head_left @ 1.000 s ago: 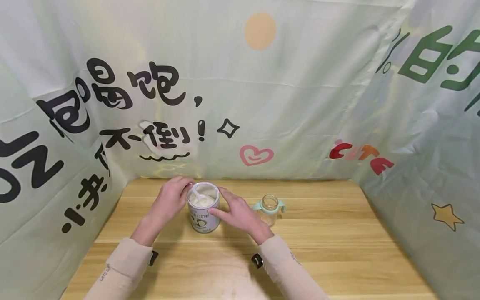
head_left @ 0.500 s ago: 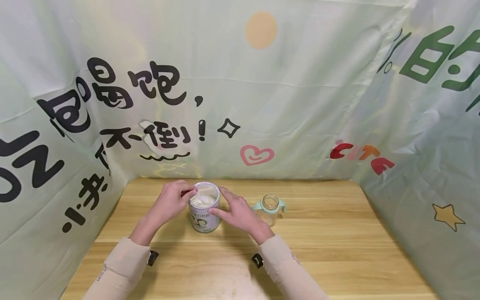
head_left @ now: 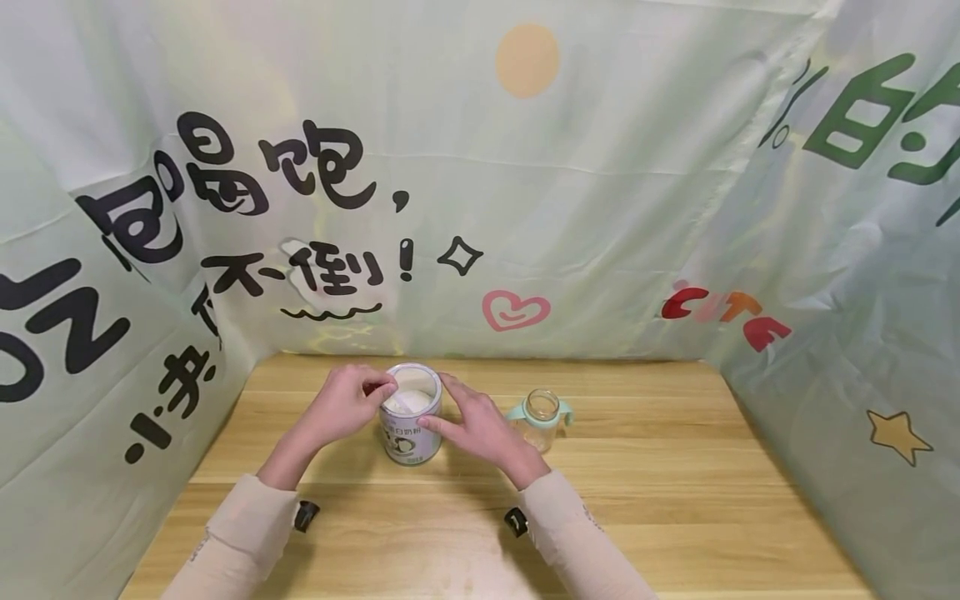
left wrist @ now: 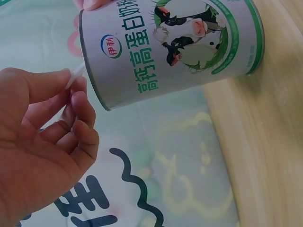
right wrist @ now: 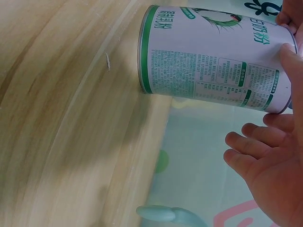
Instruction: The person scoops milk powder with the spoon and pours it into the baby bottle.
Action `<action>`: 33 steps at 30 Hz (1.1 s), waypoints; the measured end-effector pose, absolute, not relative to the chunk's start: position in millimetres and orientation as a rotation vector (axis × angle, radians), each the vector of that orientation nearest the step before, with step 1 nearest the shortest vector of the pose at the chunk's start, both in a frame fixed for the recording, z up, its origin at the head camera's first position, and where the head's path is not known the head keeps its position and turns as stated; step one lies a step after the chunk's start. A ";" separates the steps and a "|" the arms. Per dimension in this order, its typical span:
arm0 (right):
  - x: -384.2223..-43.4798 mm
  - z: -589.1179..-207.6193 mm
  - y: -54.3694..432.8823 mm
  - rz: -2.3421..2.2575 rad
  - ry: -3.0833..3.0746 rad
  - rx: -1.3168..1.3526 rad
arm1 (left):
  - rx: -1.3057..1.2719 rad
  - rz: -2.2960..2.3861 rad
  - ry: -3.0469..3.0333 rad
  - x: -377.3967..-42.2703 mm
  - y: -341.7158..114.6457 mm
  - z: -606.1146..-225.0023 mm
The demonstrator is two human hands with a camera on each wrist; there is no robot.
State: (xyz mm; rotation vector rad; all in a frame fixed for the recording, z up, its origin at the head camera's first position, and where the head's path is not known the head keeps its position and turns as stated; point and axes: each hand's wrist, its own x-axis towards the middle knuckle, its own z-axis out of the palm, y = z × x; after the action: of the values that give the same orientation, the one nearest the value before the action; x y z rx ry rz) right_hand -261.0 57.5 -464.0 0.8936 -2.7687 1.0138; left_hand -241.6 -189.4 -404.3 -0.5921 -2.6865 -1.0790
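Observation:
An open milk powder can (head_left: 411,437) stands upright on the table, white powder visible inside. My left hand (head_left: 348,404) is at its left rim, thumb and index finger pinching the thin white handle of a scoop (left wrist: 76,75); the scoop's other end reaches down into the can. My right hand (head_left: 478,421) holds the can's right side, thumb on the front near the top and index finger at the rim. In the right wrist view its other fingers (right wrist: 248,145) extend loosely beside the can. Cow pictures and green print cover the can's label (left wrist: 189,35).
Just right of the right hand stands a clear baby bottle (head_left: 542,421), uncapped, with mint-green handles; the forearm partly overlaps it. A wooden table (head_left: 660,492) lies beneath everything. Printed cloth (head_left: 600,208) hangs behind and at both sides.
My left hand has shifted slightly right and over the rim, moving the scoop in the powder; its handle now shows less. The right hand keeps its hold on the can.

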 end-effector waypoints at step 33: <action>-259.9 -464.2 57.5 1.011 -2.778 0.867 | 0.064 -1.506 -2.534 -245.2 -198.0 -401.4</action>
State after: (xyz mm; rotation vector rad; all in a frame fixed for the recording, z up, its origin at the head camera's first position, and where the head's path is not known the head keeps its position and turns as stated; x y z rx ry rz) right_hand -259.9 57.5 -464.2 0.8674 -2.7781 1.0113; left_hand -245.2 -198.0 -401.4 0.0641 -2.5336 -1.5059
